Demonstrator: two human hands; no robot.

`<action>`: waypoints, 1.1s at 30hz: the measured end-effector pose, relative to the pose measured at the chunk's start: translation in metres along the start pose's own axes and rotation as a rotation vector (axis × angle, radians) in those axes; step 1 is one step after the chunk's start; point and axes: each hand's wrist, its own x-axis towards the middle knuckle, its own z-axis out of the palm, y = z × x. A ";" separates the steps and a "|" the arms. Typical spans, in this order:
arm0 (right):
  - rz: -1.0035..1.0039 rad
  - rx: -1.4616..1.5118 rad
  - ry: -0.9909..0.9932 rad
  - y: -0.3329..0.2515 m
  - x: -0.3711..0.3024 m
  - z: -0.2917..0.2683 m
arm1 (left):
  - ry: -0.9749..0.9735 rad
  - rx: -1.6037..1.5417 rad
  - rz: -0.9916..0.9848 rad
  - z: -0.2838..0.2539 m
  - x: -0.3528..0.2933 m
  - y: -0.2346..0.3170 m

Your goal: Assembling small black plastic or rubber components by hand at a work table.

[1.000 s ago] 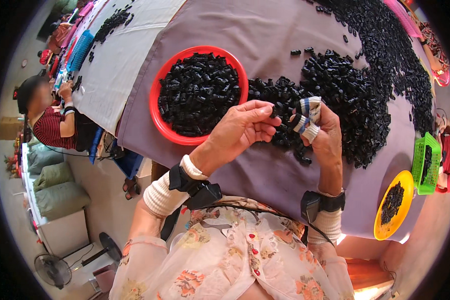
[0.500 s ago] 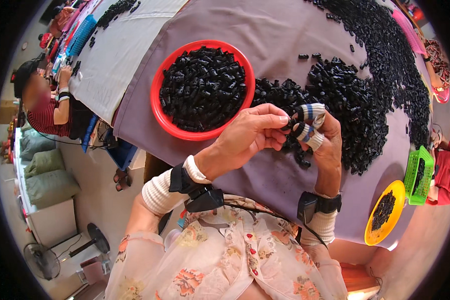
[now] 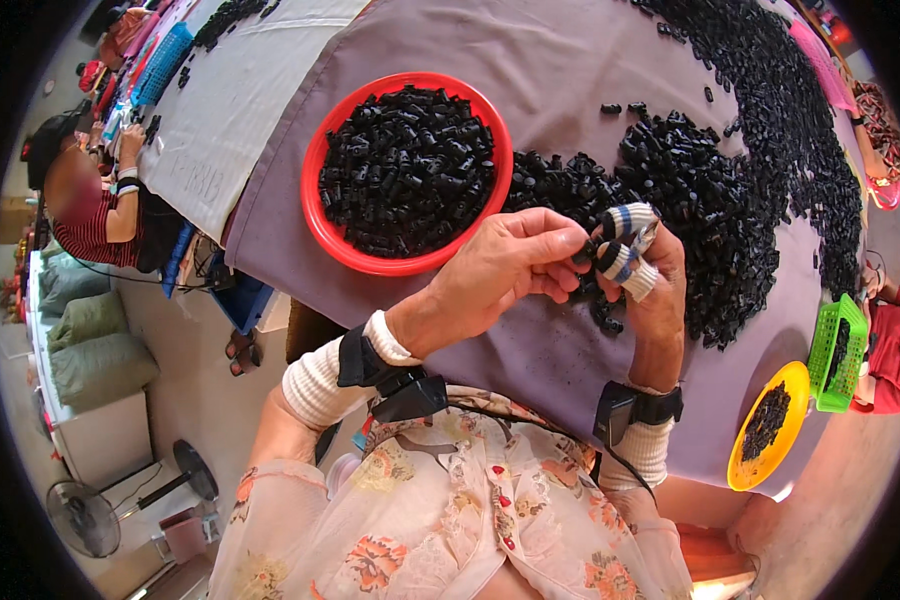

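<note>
My left hand (image 3: 505,265) and my right hand (image 3: 645,265) meet over the near side of the table, fingertips close together. Between thumb and fingers of the left hand is a small black plastic part (image 3: 586,252), mostly hidden. Striped cloth covers wrap the right hand's thumb and a finger, which also close on that part. Just beyond the hands lies a heap of similar black plastic parts (image 3: 695,210). To the left of the heap stands a red bowl (image 3: 311,190) filled with more of them.
A yellow plate (image 3: 792,425) and a green basket (image 3: 820,345), both holding small black parts, are at the right edge. Across the far right spreads a larger layer of black pieces (image 3: 780,110). Another person (image 3: 100,205) sits at a white-covered table on the left.
Both hands stay together at nearly the same place. The fingers have shifted slightly around the small part, and the view has moved a little.
</note>
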 end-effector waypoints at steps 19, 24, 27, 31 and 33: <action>-0.035 -0.031 0.043 -0.002 0.003 0.018 | 0.003 -0.160 0.002 -0.002 0.006 -0.011; -0.067 -0.046 0.037 0.007 0.001 0.015 | 0.001 -0.180 -0.004 0.000 0.008 -0.014; -0.061 -0.142 0.048 0.008 0.001 0.012 | -0.007 -0.158 -0.003 0.000 0.007 -0.013; -0.036 -0.340 0.048 0.003 0.001 0.012 | 0.032 -0.047 0.001 0.001 0.005 -0.010; -0.044 -0.377 0.042 0.001 0.001 0.012 | 0.065 0.011 0.015 0.002 0.005 -0.007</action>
